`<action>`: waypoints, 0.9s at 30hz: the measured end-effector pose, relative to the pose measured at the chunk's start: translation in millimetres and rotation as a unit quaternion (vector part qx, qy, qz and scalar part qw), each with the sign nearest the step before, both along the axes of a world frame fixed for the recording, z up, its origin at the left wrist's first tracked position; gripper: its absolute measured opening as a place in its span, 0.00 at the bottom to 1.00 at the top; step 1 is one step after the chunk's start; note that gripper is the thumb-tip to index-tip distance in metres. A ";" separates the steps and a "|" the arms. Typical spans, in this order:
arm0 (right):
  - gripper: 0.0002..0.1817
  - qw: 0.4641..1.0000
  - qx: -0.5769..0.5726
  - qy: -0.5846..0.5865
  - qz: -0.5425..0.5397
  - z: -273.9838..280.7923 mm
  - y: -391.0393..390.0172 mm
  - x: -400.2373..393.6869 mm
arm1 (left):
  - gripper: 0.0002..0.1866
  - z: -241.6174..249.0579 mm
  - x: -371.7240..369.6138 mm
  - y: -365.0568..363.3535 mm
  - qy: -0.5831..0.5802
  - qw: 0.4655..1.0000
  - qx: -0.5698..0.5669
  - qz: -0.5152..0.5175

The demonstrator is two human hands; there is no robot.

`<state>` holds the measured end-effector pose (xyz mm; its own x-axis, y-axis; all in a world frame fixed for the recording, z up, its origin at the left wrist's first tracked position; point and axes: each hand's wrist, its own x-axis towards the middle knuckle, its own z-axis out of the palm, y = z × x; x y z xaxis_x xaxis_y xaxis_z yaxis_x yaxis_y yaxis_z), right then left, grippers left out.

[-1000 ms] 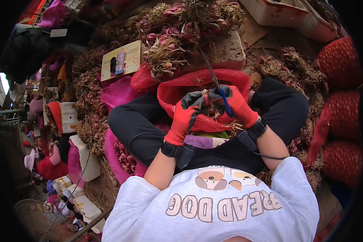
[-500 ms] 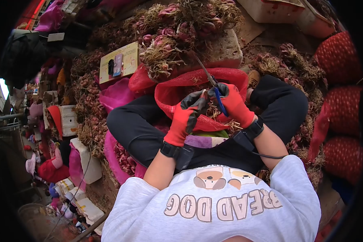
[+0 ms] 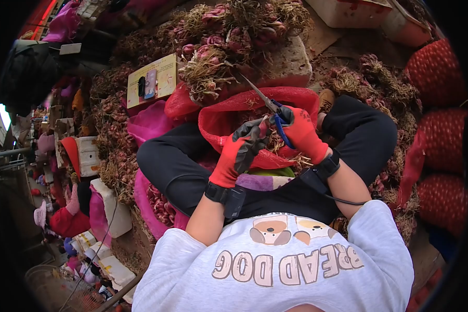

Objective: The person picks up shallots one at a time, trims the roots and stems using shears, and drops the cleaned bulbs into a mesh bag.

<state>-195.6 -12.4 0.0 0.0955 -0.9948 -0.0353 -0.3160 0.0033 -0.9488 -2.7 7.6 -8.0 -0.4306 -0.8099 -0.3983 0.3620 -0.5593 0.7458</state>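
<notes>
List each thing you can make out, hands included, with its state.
Right hand: gloved, closed on scissors
Scissors: held, blades pointing away from the body
Left hand: gloved, gripping a small pink piece
Red bag: open
Sacks: filled
Phone: lying on box
Box: under phone
Shallots: heaped, roots on

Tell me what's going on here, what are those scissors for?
Someone sits cross-legged with an open red net bag in front. The gloved right hand holds the blue-handled scissors, and the gloved left hand pinches something small and pinkish. It looks like trimming. Dry-stalked reddish bulbs are heaped just beyond.
</notes>
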 end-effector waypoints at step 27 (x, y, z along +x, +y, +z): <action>0.13 0.982 0.043 -0.098 0.157 -4.2 10.6 5.6 | 0.15 15.7 20.4 -2.8 -0.067 0.995 -0.074 0.000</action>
